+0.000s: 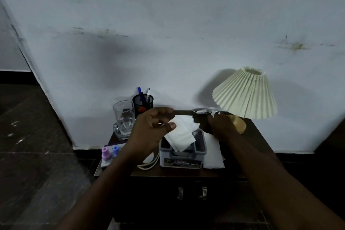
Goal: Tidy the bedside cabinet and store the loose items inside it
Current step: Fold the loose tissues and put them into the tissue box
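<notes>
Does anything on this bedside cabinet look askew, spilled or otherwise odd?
Yes. The cream pleated lampshade sits tilted on its wooden base, leaning left rather than level. White tissues bulge untidily out of the grey plastic box, with the left hand at them. A white cord trails loosely off the front edge. Nothing looks spilled.

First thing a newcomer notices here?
The left hand pinching a white tissue above the grey tissue box, mid-cabinet. Next, the pleated lamp at the right rear, with the right hand flat near its base.
</notes>
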Demonstrator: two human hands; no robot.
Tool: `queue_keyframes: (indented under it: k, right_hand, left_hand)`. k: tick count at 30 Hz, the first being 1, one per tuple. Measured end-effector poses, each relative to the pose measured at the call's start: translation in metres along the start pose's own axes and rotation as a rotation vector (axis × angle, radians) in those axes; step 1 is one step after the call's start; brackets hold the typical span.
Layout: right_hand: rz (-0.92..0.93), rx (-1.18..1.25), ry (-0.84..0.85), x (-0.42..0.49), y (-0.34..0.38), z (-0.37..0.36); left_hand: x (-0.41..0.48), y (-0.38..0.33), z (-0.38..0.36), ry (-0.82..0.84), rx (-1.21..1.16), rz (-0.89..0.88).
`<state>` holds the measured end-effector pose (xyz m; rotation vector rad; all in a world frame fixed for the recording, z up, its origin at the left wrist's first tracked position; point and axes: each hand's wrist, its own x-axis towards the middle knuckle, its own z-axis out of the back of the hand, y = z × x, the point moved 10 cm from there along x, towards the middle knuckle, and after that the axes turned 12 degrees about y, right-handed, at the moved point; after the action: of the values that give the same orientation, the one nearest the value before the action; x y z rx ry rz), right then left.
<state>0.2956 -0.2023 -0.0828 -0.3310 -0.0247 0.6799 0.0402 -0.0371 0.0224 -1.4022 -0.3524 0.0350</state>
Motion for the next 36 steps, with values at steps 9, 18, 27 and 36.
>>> queue_keyframes:
  k: [9,18,27,36]
  right_hand:
    - [-0.013,0.409,-0.063,0.013,-0.014,0.019]
    - [0.017,1.198,-0.285,-0.143,0.007,0.127]
    - [0.404,1.830,0.157,-0.195,0.083,0.158]
    - [0.159,1.772,0.123,-0.179,0.070,0.134]
  left_hand:
    - [0.001,0.009,0.005,-0.048,-0.029,0.029]
    - [-0.010,0.006,0.009,-0.225,-0.072,0.031]
    - [-0.017,-0.017,-0.021,-0.071,-0.202,0.026]
    - [-0.018,-0.024,-0.030,0.009,-0.503,0.042]
